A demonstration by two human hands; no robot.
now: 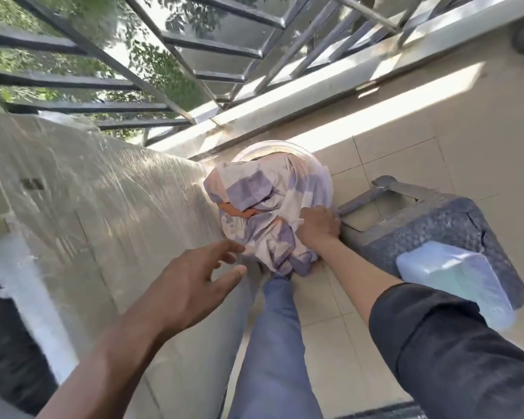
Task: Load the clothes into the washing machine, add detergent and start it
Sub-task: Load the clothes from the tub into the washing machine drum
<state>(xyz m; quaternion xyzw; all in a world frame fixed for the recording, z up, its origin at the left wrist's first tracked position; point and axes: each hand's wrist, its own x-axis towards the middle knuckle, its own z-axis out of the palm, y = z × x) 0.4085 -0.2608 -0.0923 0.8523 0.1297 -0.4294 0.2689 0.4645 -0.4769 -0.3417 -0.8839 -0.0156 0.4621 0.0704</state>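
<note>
Checked cloth bundle (273, 213) in basin (321, 164): right hand (318, 225) gripping, left hand (194, 279) spread; best scooped underneath, loose ends gathered.

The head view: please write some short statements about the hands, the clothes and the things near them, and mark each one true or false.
1. The right hand grips the checked purple and white cloth. True.
2. The left hand holds the blue detergent container. False: the left hand is open with spread fingers and holds nothing; the blue detergent container rests on the dark stone stand.
3. The bundle of clothes sits over a clear round basin. True.
4. The whole bundle is one colour. False: an orange piece shows among the purple and white folds.
5. A plastic-wrapped appliance stands to the person's left. True.
</note>
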